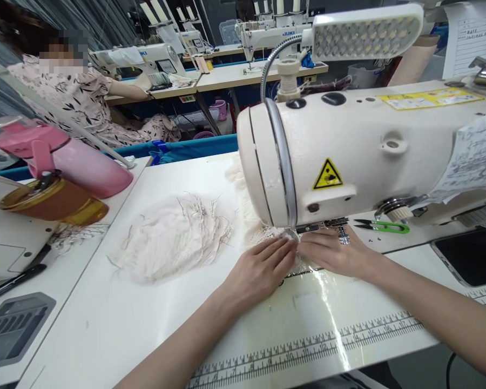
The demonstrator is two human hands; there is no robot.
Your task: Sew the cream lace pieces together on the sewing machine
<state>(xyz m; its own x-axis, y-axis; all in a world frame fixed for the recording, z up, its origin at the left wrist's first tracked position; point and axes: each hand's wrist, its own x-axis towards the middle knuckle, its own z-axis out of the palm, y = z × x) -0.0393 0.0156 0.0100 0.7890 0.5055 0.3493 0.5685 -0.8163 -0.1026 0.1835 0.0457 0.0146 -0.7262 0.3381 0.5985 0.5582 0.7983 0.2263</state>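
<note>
My left hand (259,270) lies flat on the white table, fingers together and pressing a small piece of cream lace fabric (263,232) under the head of the sewing machine (368,151). My right hand (332,251) rests beside it, fingers stretched toward the needle area, fingertips on the same fabric. The two hands nearly touch below the presser foot (303,229). A pile of finished cream lace pieces (174,237) with loose threads lies to the left.
A pink bottle (65,156) and an amber bottle (48,202) lie at the left. Green thread snips (383,226) sit behind my right hand. A ruler strip (308,346) runs along the table's front edge. Another person sews at the back left.
</note>
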